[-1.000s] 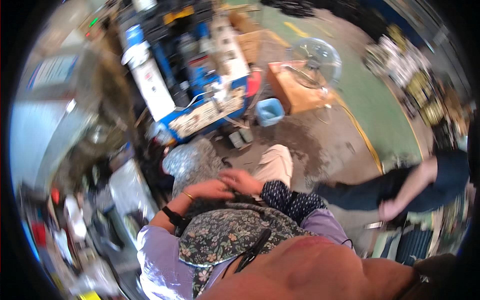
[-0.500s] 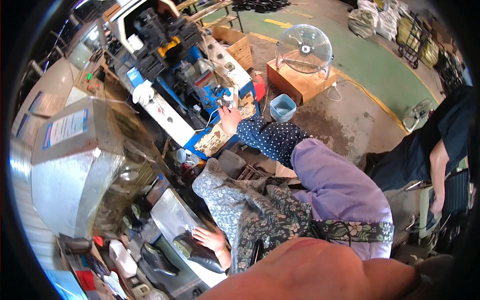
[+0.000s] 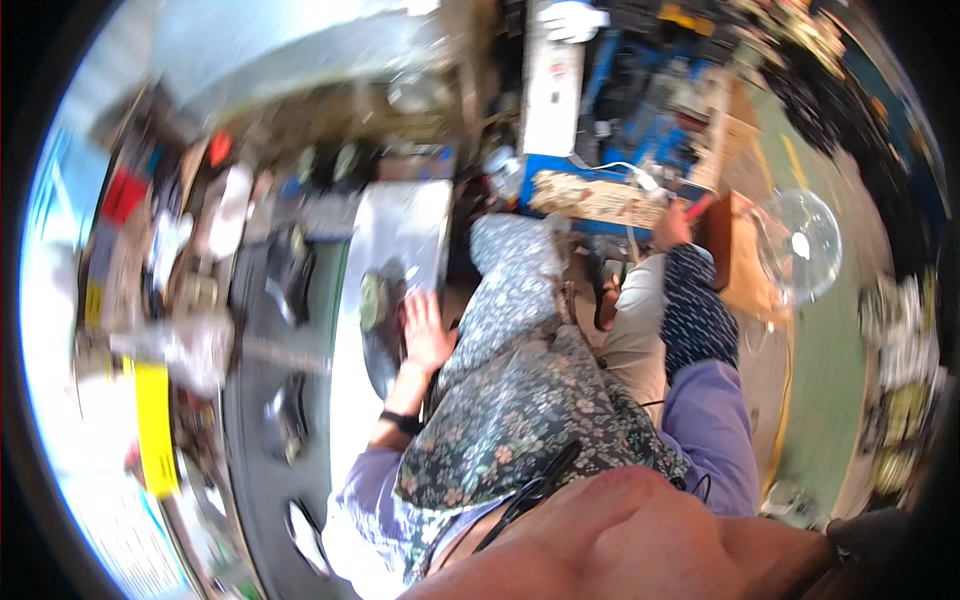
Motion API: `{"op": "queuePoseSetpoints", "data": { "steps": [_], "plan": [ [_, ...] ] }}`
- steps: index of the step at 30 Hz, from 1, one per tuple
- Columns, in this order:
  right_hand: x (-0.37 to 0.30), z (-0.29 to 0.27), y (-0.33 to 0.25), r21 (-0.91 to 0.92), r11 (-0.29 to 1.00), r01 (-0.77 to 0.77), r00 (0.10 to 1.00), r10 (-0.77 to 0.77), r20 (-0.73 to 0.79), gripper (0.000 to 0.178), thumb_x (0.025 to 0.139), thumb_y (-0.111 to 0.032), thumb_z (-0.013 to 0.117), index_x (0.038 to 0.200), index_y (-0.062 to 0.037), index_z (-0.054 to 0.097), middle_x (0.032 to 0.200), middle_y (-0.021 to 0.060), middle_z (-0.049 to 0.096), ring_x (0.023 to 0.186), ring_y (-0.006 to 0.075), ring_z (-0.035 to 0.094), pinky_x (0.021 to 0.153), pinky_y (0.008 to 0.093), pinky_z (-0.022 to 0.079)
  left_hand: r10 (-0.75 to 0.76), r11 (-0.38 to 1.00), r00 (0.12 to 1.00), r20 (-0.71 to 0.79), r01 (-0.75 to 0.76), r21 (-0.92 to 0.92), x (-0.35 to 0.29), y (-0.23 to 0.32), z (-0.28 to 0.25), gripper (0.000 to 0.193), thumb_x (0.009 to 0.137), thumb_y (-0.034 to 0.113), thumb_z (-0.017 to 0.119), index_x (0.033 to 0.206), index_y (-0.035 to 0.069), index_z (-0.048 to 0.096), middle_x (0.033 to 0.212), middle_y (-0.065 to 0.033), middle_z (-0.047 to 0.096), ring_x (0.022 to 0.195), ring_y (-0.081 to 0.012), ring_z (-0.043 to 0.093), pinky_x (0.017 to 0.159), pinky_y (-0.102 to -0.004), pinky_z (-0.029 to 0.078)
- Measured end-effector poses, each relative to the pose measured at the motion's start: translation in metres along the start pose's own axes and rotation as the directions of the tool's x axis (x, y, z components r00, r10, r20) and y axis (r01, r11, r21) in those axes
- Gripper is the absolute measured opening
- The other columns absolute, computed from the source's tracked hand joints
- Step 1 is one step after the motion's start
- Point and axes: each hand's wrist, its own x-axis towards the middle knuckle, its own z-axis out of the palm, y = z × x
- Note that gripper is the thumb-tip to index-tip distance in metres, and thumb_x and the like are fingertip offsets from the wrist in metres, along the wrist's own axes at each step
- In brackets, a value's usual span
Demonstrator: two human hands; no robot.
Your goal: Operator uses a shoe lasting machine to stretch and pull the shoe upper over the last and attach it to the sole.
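My left hand (image 3: 425, 330) lies flat with fingers spread on a shiny metal sheet (image 3: 400, 225), right beside a dark round part (image 3: 373, 300). A black band (image 3: 405, 422) circles that wrist. My right hand (image 3: 672, 228), in a dotted dark sleeve, reaches out to the patterned front edge (image 3: 590, 198) of a blue machine (image 3: 640, 110). A small red thing (image 3: 699, 207) sits at its fingertips; the blur hides whether the hand grips it. A floral apron (image 3: 520, 400) covers my lap between the two arms.
A cluttered workbench (image 3: 200, 300) with tools and a yellow strip (image 3: 155, 420) runs along the left. A round wire fan guard (image 3: 800, 245) and a cardboard box (image 3: 740, 260) stand on the green floor (image 3: 830, 400) at the right.
The view has swung round and blurred. My left hand has moved up onto the metal sheet. My right hand stays stretched toward the blue machine's edge.
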Motion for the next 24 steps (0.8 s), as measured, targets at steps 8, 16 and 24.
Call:
{"op": "queuePoseSetpoints", "data": {
  "steps": [8, 16, 24],
  "plan": [
    [-0.051, -0.05, 0.005, 0.976, -0.05, -0.211, 0.784, 0.588, 0.2, 0.056, 0.09, -0.008, 0.047, 0.139, 0.0109, 0.028, 0.12, 0.0365, 0.052, 0.107, 0.0493, 0.053, 0.091, 0.0507, 0.045, -0.193, 0.973, 0.895, -0.402, 0.12, -0.198, -0.031, -0.023, -0.086, 0.051, 0.081, 0.01, 0.066, 0.128, -0.004, 0.052, 0.139, -0.0244, 0.047, 0.132, -0.0404, 0.042, 0.113, -0.045, 0.032],
    [-0.05, -0.065, -0.003, 0.949, 0.101, -0.298, 0.731, 0.663, 0.159, 0.06, 0.092, -0.013, 0.049, 0.142, 0.0084, 0.024, 0.117, 0.0374, 0.051, 0.103, 0.0496, 0.055, 0.088, 0.0519, 0.047, -0.709, 0.677, 0.68, -0.187, 0.583, -0.449, -0.035, -0.046, -0.079, 0.103, 0.066, 0.041, 0.083, 0.142, -0.006, 0.031, 0.121, -0.0295, 0.059, 0.113, -0.0401, 0.059, 0.095, -0.0411, 0.048],
    [-0.068, -0.128, 0.016, 0.958, 0.255, -0.131, 0.848, 0.529, -0.025, 0.054, 0.086, -0.013, 0.056, 0.134, 0.0099, 0.041, 0.134, 0.0365, 0.043, 0.119, 0.046, 0.049, 0.102, 0.0464, 0.04, -0.671, 0.138, 0.726, 0.153, 0.324, -0.936, -0.031, -0.065, -0.099, 0.054, 0.078, 0.034, 0.076, 0.116, -0.001, 0.061, 0.099, -0.0098, 0.071, 0.087, -0.0203, 0.068, 0.078, -0.0323, 0.054]
  ]
}}
